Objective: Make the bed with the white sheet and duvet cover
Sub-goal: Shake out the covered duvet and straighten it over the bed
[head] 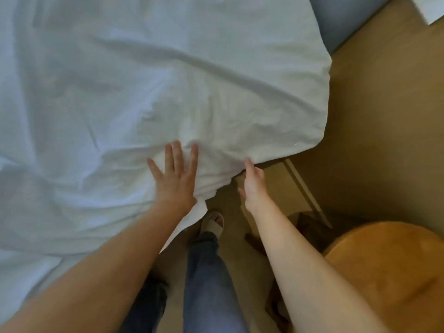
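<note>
White duvet cover (168,75), left hand (174,179) pressed flat — right hand (253,182) at edge

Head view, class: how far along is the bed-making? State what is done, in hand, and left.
Done: white bedding lies spread out. In hand: left hand presses flat near the edge; right hand reaches the hem, grip unclear. Left: deep creases to smooth, and the corner hangs loose.

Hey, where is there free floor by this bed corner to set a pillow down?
Bare floor runs between the white sheet and the orange chair. It is crowded below the corner: the left hand presses the sheet, the right hand reaches its edge, and the legs stand beneath.
</note>
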`<state>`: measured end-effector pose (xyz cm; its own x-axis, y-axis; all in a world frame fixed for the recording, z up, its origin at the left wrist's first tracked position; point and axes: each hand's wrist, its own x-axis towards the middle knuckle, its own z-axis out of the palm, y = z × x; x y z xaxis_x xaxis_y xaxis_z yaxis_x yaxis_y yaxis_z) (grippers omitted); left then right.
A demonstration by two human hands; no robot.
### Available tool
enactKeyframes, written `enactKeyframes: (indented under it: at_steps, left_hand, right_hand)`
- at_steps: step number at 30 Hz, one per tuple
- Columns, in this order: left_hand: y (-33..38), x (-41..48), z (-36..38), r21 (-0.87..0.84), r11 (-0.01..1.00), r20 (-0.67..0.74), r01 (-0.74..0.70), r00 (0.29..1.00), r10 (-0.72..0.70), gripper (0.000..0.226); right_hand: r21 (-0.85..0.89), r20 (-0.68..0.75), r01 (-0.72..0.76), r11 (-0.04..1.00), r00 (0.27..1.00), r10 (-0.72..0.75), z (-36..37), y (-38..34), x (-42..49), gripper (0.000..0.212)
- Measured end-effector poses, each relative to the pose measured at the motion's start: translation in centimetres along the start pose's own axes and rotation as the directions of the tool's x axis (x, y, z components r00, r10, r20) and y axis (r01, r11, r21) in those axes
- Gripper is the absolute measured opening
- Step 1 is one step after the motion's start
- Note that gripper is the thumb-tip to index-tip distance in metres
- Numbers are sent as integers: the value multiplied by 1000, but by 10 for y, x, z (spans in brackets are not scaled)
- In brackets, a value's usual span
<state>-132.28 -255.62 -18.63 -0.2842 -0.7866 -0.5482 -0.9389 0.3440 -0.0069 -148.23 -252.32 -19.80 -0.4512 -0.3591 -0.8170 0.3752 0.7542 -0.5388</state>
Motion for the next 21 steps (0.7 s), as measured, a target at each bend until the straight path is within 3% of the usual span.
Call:
enactKeyframes:
  at_steps: [3, 6, 7, 9, 12, 14, 15, 18, 21]
  left_hand:
    - [9, 32, -11, 70, 998, -60, 3, 998, 1, 100]
    - [9, 46, -25, -108, 994, 57, -18, 998, 24, 72]
    - [9, 47, -29, -163, 986, 102, -29, 994, 46, 66]
    - [11, 41, -42, -194, 976, 114, -97, 986, 121, 57]
    - [26, 25, -56, -283, 933, 84, -222, 963, 255, 55]
    - [43, 27, -53, -379, 887, 82, -264, 945, 317, 49]
    - [51, 33, -47, -376, 883, 108, -281, 933, 343, 47]
    - [62, 57, -18, -164, 948, 167, -272, 940, 299, 55]
    - [58, 63, -2, 43, 967, 166, -249, 957, 239, 73]
  right_hand:
    - [236, 146, -166, 957, 980, 134, 0, -27, 37, 82]
    - [419, 226, -239, 876, 962, 154, 10, -61, 58, 81]
    - [458, 207, -241, 856, 965, 160, 14, -73, 63, 76]
    - [501, 37, -145, 853, 989, 147, 15, -99, 68, 56]
    - [443, -350, 122, 888, 935, 46, -20, -132, 65, 35]
    - [355, -485, 319, 879, 866, -118, -55, -137, 58, 33]
    - [306, -515, 351, 885, 843, -156, -67, -131, 58, 32]
    - [113, -458, 173, 978, 883, -103, -70, -104, 87, 28]
    - [-60, -310, 52, 997, 948, -68, -51, -100, 109, 48]
